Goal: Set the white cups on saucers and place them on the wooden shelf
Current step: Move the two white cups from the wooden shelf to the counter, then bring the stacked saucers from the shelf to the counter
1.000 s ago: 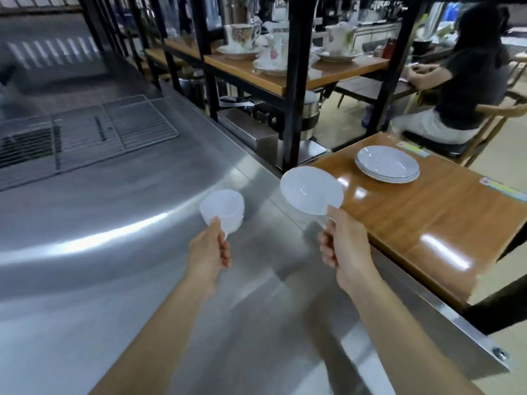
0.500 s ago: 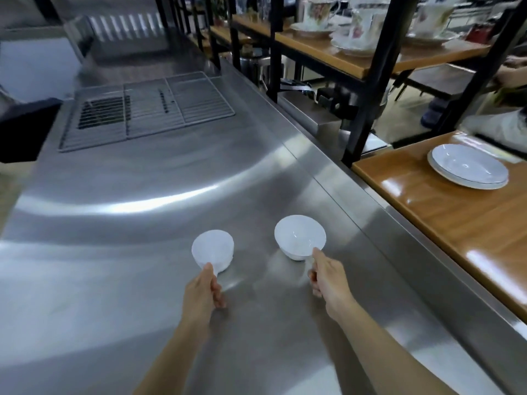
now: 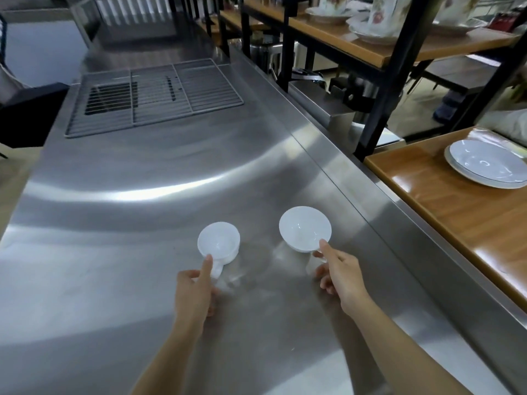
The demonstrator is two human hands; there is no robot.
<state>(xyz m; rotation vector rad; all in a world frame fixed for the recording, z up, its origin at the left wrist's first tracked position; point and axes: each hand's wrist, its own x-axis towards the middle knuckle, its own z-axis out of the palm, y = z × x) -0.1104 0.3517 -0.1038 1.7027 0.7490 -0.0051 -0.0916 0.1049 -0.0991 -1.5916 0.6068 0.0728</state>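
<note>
Two white cups stand upright on the steel counter (image 3: 142,252). My left hand (image 3: 196,292) grips the handle of the left cup (image 3: 218,242), its thumb on the rim. My right hand (image 3: 339,272) holds the handle of the right cup (image 3: 305,228), forefinger at its rim. A stack of white saucers (image 3: 487,163) lies on the wooden table (image 3: 456,206) to the right. The wooden shelf (image 3: 399,47) at the back right carries flowered cups on saucers (image 3: 379,21).
A wire rack (image 3: 154,95) lies on the counter at the back left. Black shelf posts (image 3: 382,89) rise between the counter and the wooden table. A steel box (image 3: 322,101) sits below the shelf. A seated person's clothing shows at the far right edge.
Both cups came down from the air onto the counter, nearer to me. The view tilted down and left, so the saucers now sit at the right edge.
</note>
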